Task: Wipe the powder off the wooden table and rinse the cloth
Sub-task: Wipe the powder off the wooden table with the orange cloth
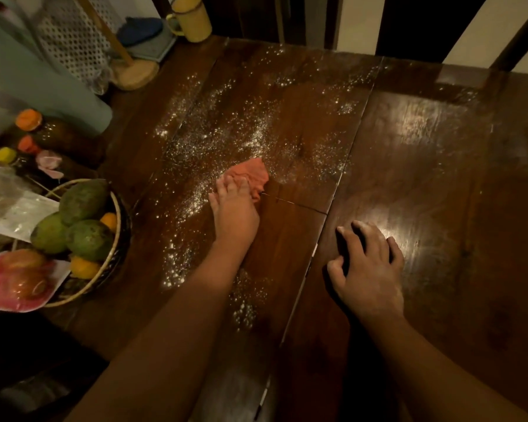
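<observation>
Powder (226, 129) mid-frame mostly unwiped. My left hand (233, 208) grips bunched cloth (250, 175), pressing down to wipe; right hand (368, 269) empty, loosely curled, braces on counter (439, 147).

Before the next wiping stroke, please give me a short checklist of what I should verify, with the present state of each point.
1. Cloth in hand: ok. The left hand holds it bunched on the wooden table.
2. Powder removed: not ok. Much of it lies beyond and left of the cloth, and some beside the left forearm.
3. Body steadied: ok. The right hand rests on the right board and holds nothing.
4. Fruit basket out of the stroke: ok. It stands left of the powder, though close to it.
5. Cloth clean enough to go on: cannot tell. Its underside is hidden.
</observation>
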`<state>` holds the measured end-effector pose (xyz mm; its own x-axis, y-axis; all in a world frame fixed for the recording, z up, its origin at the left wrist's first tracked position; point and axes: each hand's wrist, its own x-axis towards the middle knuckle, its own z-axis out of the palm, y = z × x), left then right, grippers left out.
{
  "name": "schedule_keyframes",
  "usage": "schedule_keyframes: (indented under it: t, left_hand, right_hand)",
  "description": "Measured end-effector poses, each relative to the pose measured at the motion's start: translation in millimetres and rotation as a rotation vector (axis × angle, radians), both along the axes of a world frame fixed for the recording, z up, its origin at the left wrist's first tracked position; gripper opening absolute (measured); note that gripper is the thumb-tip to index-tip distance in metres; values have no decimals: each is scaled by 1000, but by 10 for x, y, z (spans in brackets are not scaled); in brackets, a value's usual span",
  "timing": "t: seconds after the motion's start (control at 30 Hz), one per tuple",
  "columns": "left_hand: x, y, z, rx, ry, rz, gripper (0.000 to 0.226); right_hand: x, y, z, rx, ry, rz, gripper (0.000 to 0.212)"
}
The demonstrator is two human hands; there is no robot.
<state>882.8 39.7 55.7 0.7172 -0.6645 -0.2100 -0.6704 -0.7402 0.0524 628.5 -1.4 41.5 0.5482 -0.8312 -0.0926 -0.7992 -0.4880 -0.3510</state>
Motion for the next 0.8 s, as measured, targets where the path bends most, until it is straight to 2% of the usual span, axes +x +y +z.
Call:
schedule_keyframes:
  t: [0.07, 0.13, 0.27, 0.37, 0.47, 0.53, 0.6, 0.7, 0.8]
  left_hand:
    - [-119, -49, -46, -53, -5, -23, 60]
    - [-220, 15, -64, -107, 25, -138, 64]
    - [-150, 402, 7, -169, 197, -345, 73]
    - [104, 622, 55, -227, 214, -238, 76]
    - [283, 576, 2, -187, 170, -60, 73]
    - [210, 519, -25, -151, 106, -133, 73]
    - [134, 524, -10, -214, 162, -222, 72]
    - [335, 602, 5, -234, 337, -332, 75]
    - [674, 583, -13, -272, 330, -312, 81]
  right_hand:
    - [-7, 20, 7, -8, 9, 1, 55]
    - [1, 24, 23, -10, 15, -11, 55]
    - [16, 49, 17, -32, 59, -20, 54]
    - [71, 94, 34, -60, 107, -43, 56]
    - [393, 282, 142, 56, 84, -155, 62]
    - [635, 496, 136, 69, 90, -73, 69]
    - [739, 605, 81, 15, 111, 56, 69]
    - [710, 524, 13, 33, 117, 64, 66]
    - [707, 522, 11, 32, 128, 45, 65]
